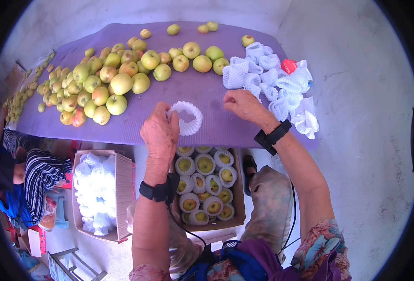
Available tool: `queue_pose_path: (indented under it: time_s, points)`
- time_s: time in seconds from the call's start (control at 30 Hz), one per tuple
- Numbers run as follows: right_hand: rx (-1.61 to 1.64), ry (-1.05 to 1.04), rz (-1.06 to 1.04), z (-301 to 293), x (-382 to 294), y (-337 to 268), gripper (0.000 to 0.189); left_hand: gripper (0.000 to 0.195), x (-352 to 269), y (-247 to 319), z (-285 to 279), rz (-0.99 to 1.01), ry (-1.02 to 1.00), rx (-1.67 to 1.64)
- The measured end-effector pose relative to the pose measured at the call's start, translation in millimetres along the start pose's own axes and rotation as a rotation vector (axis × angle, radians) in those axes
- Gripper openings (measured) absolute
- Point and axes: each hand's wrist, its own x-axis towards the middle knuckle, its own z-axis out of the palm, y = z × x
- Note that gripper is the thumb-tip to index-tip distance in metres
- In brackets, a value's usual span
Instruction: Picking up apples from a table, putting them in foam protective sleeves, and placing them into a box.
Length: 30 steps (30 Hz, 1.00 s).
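My left hand (pixel 160 130) pinches the edge of a white foam net sleeve (pixel 189 119) between thumb and fingers. The sleeve stands as an open ring above the purple mat, and no fruit shows inside it. My right hand (pixel 245 107) hovers at the near side of a heap of foam net sleeves (pixel 252 68). Its fingers are curled in, and nothing shows in them. Left of my hands, many yellow-green apples (pixel 120 83) are piled on the mat, some with a red blush. A looser row of apples (pixel 202 63) reaches towards the sleeves.
Below the table edge, a cardboard box (pixel 240 210) holds apples in foam sleeves. Another carton (pixel 122 196) is full of foam sleeves. The purple mat (pixel 207 91) covers the table. A person in striped clothing (pixel 43 175) sits at left, near a metal-framed stool (pixel 74 263).
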Motion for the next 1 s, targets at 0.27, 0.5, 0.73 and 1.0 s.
queue_pose_path:
  time_s: [0.27, 0.5, 0.73, 1.0]
  points:
    - [-0.030, 0.493, -0.073, -18.0, 32.5, 21.7, 0.020, 0.016, 14.6, -7.8, -5.2, -0.086, -0.025, 0.011]
    - [-0.068, 0.549, -0.097, -14.3, 88.0, 26.1, 0.030, 0.018, 23.2, -22.3, -1.3, -0.016, 0.022, 0.008]
    - [-0.206, 0.370, 0.146, 11.8, 126.5, 29.8, 0.052, 0.019, 25.9, -24.0, 0.8, -0.019, 0.000, 0.007]
    - [-0.266, 0.386, 0.185, 16.8, 135.4, 56.5, 0.061, 0.022, 22.7, -21.5, 0.5, -0.022, -0.067, 0.028]
